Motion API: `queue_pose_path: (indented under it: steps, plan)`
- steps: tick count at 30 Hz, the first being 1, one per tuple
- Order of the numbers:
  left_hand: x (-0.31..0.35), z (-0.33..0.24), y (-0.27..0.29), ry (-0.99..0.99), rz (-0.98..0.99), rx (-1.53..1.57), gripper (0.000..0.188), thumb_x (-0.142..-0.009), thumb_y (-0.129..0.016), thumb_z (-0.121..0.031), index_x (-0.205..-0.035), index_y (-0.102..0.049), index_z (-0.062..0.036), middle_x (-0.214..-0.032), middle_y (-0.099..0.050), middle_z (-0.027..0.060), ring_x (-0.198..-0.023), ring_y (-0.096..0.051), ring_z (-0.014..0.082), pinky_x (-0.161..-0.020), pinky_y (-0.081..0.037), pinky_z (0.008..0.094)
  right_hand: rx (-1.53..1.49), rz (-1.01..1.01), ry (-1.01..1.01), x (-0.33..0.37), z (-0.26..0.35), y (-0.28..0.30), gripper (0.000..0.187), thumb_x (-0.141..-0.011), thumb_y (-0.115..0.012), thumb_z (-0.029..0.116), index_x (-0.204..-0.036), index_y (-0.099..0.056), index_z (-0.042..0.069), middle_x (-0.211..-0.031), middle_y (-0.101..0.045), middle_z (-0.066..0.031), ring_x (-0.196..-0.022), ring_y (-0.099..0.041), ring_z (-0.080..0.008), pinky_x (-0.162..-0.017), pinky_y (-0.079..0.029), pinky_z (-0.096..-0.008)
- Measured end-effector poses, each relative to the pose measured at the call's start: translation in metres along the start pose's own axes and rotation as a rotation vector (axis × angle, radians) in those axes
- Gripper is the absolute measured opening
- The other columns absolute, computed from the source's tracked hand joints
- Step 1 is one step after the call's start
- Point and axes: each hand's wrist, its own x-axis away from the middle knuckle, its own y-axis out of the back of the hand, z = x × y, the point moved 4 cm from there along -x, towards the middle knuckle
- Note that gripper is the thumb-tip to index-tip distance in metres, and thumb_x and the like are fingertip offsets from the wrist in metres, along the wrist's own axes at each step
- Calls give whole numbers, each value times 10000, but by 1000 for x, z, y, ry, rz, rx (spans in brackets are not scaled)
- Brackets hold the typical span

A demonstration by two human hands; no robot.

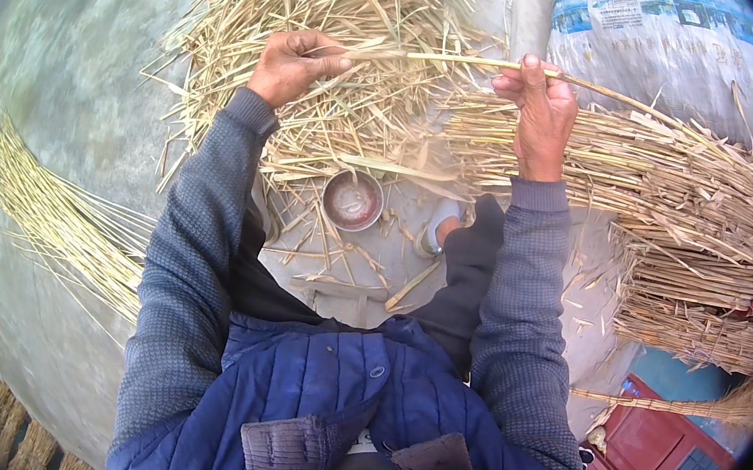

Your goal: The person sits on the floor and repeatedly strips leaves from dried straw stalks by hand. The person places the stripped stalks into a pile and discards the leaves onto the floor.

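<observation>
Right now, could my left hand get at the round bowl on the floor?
Probably yes: the round bowl stands uncovered at the near edge of the straw pile, with nothing visible blocking your left hand, though that hand seems to hold a stalk.

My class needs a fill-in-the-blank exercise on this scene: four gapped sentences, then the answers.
Between the left hand and right hand stretches exactly ____ stalk.
The quilted garment is coloured ____.
The stacked bundles lie on the picture's ____ side.
In the picture, the round bowl appears ____ the hands, not above them.

Missing words: one; blue; right; below.
</observation>
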Motion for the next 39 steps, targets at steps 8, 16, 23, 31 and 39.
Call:
queue_pose_path:
  steps: [8, 16, 23, 31, 39]
  plan:
    - [7, -20, 3, -468, -199, -586, 211, -802, -829, -165, -968, -760, -55, -833, -741, 49, -767, -661, 162, -737, -482, 300, -38, -19, -63, 0, -3, -6, 393, -954, -706, 346, -1019, -615, -31, -867, -713, -162, -728, -709, -184, -674, -599, -289]
    - [10, -16, 16, -250, -297, 54, 183, -877, -782, -221, -928, -716, -58, -873, -749, 56, -824, -670, 160, -866, -475, 331, -50, -66, -31, -2, -6, -4, 428, -957, -697, 363, -976, -616, -57, -829, -704, -173, -682, -712, -200, -635, -605, -290]
    - [10, -15, 106, -273, -585, 317, 227, -923, -749, -226, -1010, -678, -28, -903, -744, 87, -831, -691, 138, -810, -550, 298, -15, -109, -104, -4, -14, 0, 417, -952, -710, 337, -994, -619, -67, -856, -702, -174, -714, -713, -200, -648, -595, -274]
    - [10, -53, 3, -713, -283, -779, 322, -888, -724, -354, -1042, -714, -72, -1011, -726, 87, -966, -628, 256, -855, -431, 378, -14, 19, -60, 11, -20, -47, 382, -977, -677, 310, -1024, -628, -65, -863, -709, -167, -732, -728, -197, -643, -598, -272]
    - [11, -59, -25, -772, -123, -730, 106, -814, -768, -196, -807, -696, -119, -686, -629, 19, -693, -581, 201, -716, -413, 354, -47, 190, -98, 30, -23, -72, 301, -978, -678, 280, -1009, -607, -11, -875, -725, -141, -804, -738, -212, -731, -597, -300]
